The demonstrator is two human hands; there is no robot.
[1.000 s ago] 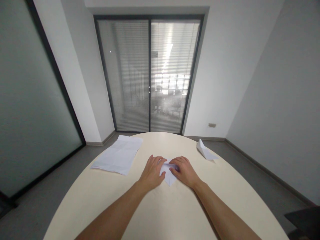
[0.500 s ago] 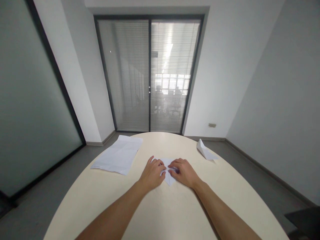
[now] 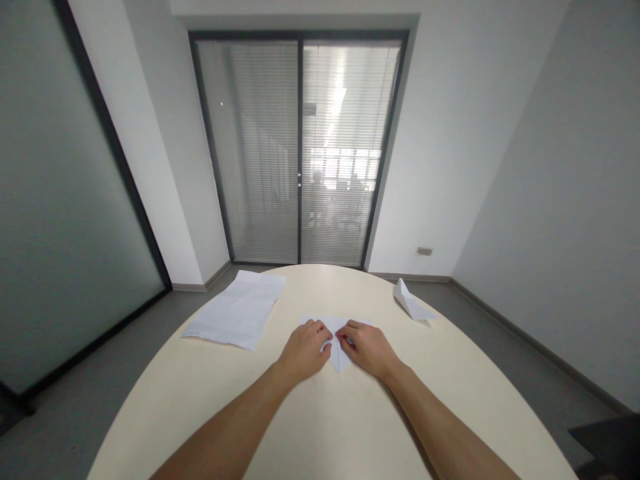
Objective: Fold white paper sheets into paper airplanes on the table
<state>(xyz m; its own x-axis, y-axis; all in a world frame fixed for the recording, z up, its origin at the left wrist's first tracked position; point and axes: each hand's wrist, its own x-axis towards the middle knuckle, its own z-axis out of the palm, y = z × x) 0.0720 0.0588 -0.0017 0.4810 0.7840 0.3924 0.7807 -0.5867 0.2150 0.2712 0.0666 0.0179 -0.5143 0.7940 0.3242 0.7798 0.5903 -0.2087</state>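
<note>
A folded sheet of white paper (image 3: 339,361) lies flat on the round table, its pointed corner towards me and a crease down its middle. My left hand (image 3: 305,348) rests on the paper's left side with curled fingers, thumb and fingertips close together near the crease. On the right side, my right hand (image 3: 367,346) pinches at the paper with thumb and forefinger near the centre. Both hands cover much of the sheet, so the folds under the fingers are hidden.
A stack of white paper sheets (image 3: 237,310) lies at the table's left. At the far right edge stands a folded paper shape (image 3: 411,303), perhaps a paper boat or plane. The cream round table (image 3: 300,420) curves off on both sides. A dark object (image 3: 607,443) shows at lower right.
My left fingers have drawn in and lowered from a raised position, showing the paper's upper left corner. My right thumb and forefinger have closed together near the crease.
</note>
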